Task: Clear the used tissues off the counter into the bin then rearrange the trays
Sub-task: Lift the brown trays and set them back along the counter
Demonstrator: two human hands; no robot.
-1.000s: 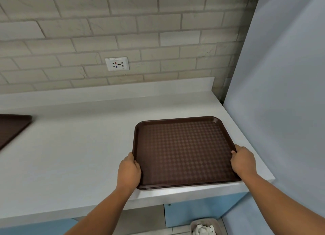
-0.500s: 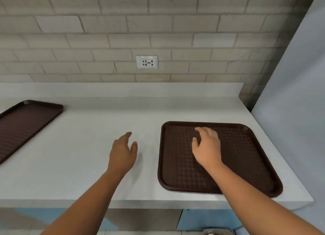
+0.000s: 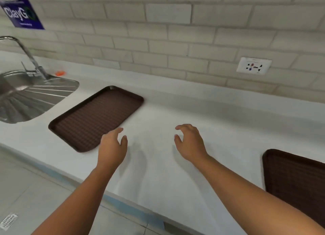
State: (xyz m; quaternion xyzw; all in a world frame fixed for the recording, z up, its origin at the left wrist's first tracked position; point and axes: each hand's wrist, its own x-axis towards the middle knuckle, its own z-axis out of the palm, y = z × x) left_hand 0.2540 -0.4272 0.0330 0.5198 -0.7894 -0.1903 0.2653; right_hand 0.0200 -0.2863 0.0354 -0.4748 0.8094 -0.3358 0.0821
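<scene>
Two dark brown textured trays lie flat on the white counter (image 3: pixel 175 164). One tray (image 3: pixel 95 118) sits left of centre, turned at an angle, just right of the sink. The other tray (image 3: pixel 295 178) is at the right edge, partly cut off by the frame. My left hand (image 3: pixel 112 145) hovers open over the counter, its fingertips close to the left tray's near right corner. About a hand's width to the right, my right hand (image 3: pixel 190 143) is also open, fingers curled, holding nothing. No tissues and no bin are in view.
A steel sink (image 3: pixel 26 94) with a curved tap (image 3: pixel 26 53) fills the far left. A small orange object (image 3: pixel 60 73) lies by the backsplash. A socket (image 3: pixel 253 65) and a blue sign (image 3: pixel 21 13) are on the brick wall. Tiled floor with a drain grate (image 3: pixel 8 220) lies below the counter edge.
Both hands let go of the right tray, which stays on the counter. My view has swung left; the hands now hover between the two trays, near the left one.
</scene>
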